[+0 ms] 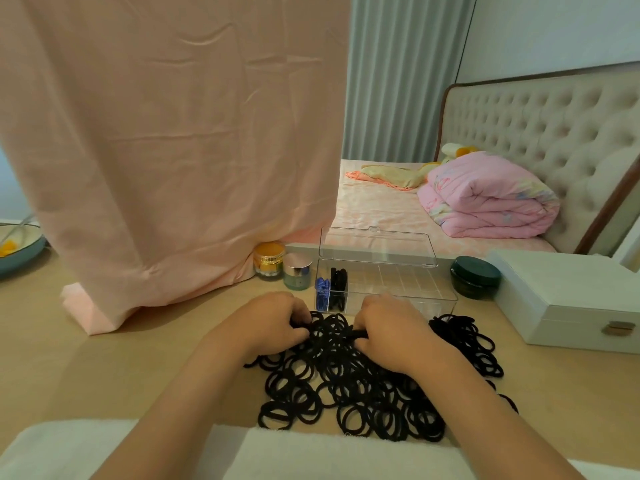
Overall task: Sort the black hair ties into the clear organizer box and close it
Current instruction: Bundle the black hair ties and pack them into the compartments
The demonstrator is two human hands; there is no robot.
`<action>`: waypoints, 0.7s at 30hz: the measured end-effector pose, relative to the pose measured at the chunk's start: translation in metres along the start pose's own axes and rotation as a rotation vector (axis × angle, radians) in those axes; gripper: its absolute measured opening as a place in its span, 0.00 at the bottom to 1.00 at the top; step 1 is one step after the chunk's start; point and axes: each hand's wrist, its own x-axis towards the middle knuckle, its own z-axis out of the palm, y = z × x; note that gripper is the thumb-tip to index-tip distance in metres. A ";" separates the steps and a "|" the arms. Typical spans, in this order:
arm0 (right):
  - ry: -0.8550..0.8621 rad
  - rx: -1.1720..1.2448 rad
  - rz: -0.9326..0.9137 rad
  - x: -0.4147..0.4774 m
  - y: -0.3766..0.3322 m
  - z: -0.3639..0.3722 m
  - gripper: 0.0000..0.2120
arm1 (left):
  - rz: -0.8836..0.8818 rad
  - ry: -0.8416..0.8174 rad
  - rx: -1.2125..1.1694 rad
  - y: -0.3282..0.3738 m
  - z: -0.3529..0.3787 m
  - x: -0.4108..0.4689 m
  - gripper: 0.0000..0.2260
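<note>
Both the left hand (273, 323) and right hand (389, 332) pinch black hair ties (346, 386) from the pile on the table (104, 358), just before the clear organizer box (408, 289); its lid (377, 245) stands open, likely to receive them.

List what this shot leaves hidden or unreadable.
Head view only.
1. How many hair ties the left hand and right hand grip: curled fingers hide this.
2. Bowl: cut off by the left edge.
3. Gold-lidded jar label: too small.
4. Organizer box front: partly behind the right hand.
</note>
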 end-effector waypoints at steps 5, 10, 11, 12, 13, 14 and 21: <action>0.042 0.331 0.028 -0.007 0.009 -0.020 0.08 | -0.022 0.006 0.008 -0.003 0.002 -0.001 0.18; 0.032 0.647 0.110 -0.011 0.015 -0.031 0.04 | -0.006 0.085 -0.015 -0.001 0.008 0.002 0.04; 0.012 0.669 0.114 -0.011 0.015 -0.030 0.05 | -0.005 0.095 -0.007 0.000 0.008 0.002 0.03; -0.012 0.683 0.117 -0.011 0.015 -0.028 0.05 | -0.004 0.100 0.001 0.001 0.008 0.002 0.04; -0.030 0.691 0.116 -0.011 0.014 -0.027 0.05 | -0.003 0.100 0.010 0.002 0.008 0.001 0.04; -0.040 0.700 0.111 -0.010 0.014 -0.026 0.05 | 0.003 0.106 0.011 0.002 0.009 0.001 0.04; -0.046 0.924 0.173 -0.012 0.011 -0.033 0.07 | 0.002 0.139 -0.622 0.007 0.001 -0.002 0.05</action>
